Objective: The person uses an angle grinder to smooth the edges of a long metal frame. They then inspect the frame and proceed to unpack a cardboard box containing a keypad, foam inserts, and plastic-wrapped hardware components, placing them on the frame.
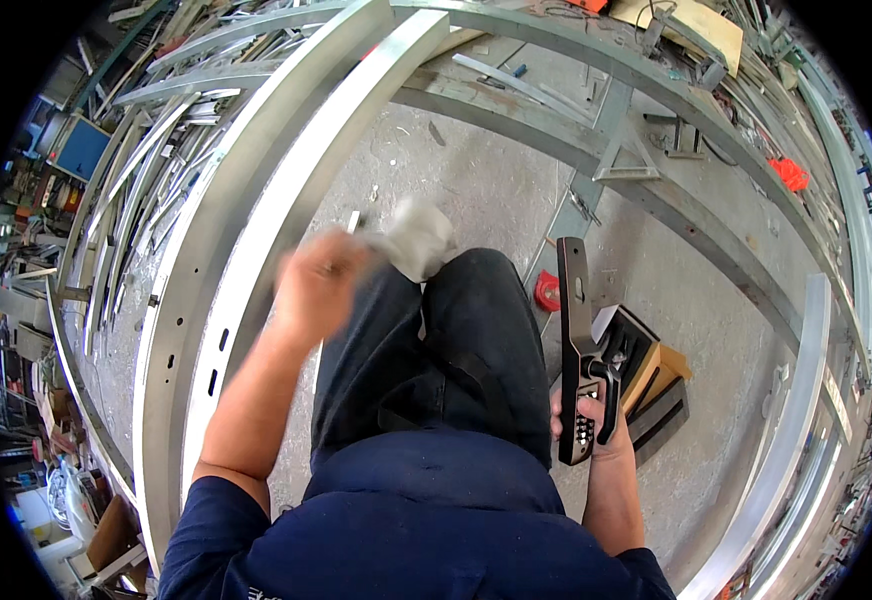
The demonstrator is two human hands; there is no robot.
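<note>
Downward head-worn fisheye view

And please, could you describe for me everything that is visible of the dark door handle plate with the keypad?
The door handle plate is long and narrow, dark brown to black, with a metallic-looking sheen. An elongated opening shows toward its far end; toward the near end are a keypad with small buttons and a dark, bent lever. The right hand grips this near end, beside the right leg. Its length points away from the body; its back is hidden.
</note>
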